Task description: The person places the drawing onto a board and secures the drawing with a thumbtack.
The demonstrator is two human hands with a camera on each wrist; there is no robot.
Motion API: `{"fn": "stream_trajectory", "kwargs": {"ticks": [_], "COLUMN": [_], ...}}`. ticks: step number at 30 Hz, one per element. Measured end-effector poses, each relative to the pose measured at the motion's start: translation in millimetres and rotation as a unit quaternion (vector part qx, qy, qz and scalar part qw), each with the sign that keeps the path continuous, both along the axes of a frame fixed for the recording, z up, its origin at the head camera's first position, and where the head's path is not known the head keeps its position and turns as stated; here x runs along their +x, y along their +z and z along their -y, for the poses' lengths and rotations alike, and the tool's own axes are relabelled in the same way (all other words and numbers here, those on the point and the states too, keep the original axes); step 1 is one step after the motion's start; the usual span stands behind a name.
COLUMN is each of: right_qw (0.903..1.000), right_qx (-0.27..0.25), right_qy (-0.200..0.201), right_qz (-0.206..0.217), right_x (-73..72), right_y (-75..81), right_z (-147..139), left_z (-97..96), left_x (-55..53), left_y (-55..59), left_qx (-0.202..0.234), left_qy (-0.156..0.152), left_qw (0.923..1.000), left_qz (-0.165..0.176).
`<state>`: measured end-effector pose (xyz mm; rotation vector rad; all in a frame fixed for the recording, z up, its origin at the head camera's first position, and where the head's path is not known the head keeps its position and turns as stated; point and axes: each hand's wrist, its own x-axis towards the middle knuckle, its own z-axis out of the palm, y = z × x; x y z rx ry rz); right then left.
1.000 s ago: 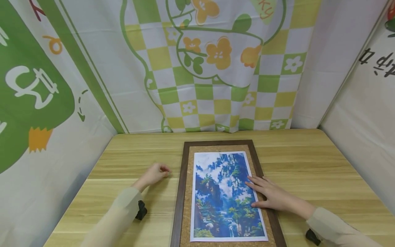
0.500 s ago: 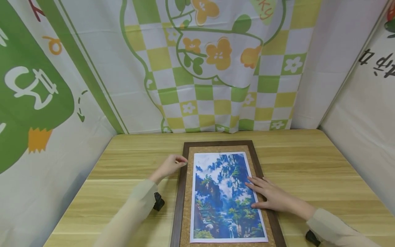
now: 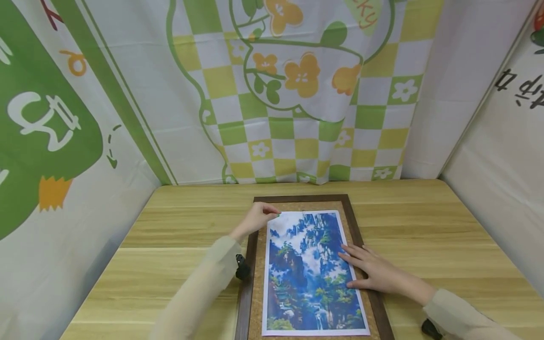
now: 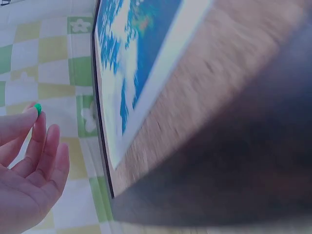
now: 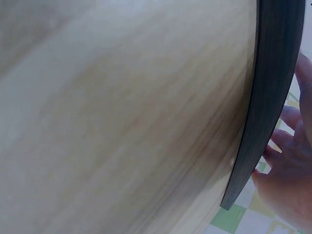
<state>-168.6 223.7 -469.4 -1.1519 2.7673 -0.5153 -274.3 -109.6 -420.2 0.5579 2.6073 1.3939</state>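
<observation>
A tiny green thing (image 4: 38,109), maybe a pin head but too small to say for sure, is pinched between thumb and forefinger of the left hand (image 3: 259,218), right up by the far left corner of the corkboard (image 3: 258,283). Whether the paper is being touched there can't really be told. The other fingers of that hand are loosely bent, as seen from the left wrist.

The blue mountain print (image 3: 312,274) is laid flat on the corkboard, long side running along it, with a strip of cork left showing round it. It's pressed at its right edge by the spread fingers of the right hand (image 3: 378,270), which is laid across the board's brown right-hand frame, nothing gripped. So the hands are kept well apart, one on each side of the board.

The board itself is set on a wood-grain table (image 3: 425,226), and behind it a green-and-yellow checked curtain (image 3: 282,127) is hung.
</observation>
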Motion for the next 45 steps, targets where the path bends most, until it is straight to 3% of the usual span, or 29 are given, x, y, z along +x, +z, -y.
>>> {"fn": "stream_trajectory", "kwargs": {"ticks": [14, 23, 28, 29, 30, 34, 36, 37, 39, 45], "right_qw": [0.9998, 0.9996, 0.9996, 0.9996, 0.9996, 0.9995, 0.9994, 0.9994, 0.9993, 0.9992], "right_qx": [-0.013, -0.018, -0.018, -0.018, -0.019, -0.019, -0.022, -0.022, -0.024, -0.025], "right_qy": [0.005, 0.005, 0.005, 0.005, 0.005, 0.007, 0.007, 0.009, 0.009, 0.01], "right_qz": [-0.014, -0.023, -0.02, -0.02, -0.019, -0.023, -0.024, -0.027, -0.027, -0.03], "right_x": [1.6, 3.2, 3.3, 3.3, 3.2, 3.1, 3.0, 2.9, 2.9, 2.6], "right_y": [-3.5, -2.2, -0.3, -0.1, -0.1, -0.2, -0.3, -0.1, -0.2, -0.8], "right_z": [-1, -1, -1, -1, 0, 1, 1, 1, 1, 1], "left_z": [-38.4, -62.2, -73.2, -74.5, -74.5, -79.0, -79.9, -81.8, -81.9, -85.6], "left_x": [-17.1, -22.9, -27.9, -29.6, -40.5, -48.5, -49.7, -41.0, -39.6, -33.4], "left_y": [-9.2, -18.7, -23.3, -25.2, -40.9, -47.5, -50.3, -37.2, -38.8, -34.0], "left_qx": [0.057, 0.092, 0.099, 0.1, 0.115, 0.101, 0.102, 0.089, 0.105, 0.087], "left_qy": [0.069, 0.105, 0.137, 0.14, 0.13, 0.143, 0.145, 0.162, 0.161, 0.171], "left_qw": [0.993, 0.9841, 0.9751, 0.9745, 0.9766, 0.976, 0.9763, 0.9725, 0.972, 0.9737], "left_qz": [0.078, 0.11, 0.143, 0.144, 0.127, 0.13, 0.124, 0.142, 0.135, 0.122]}}
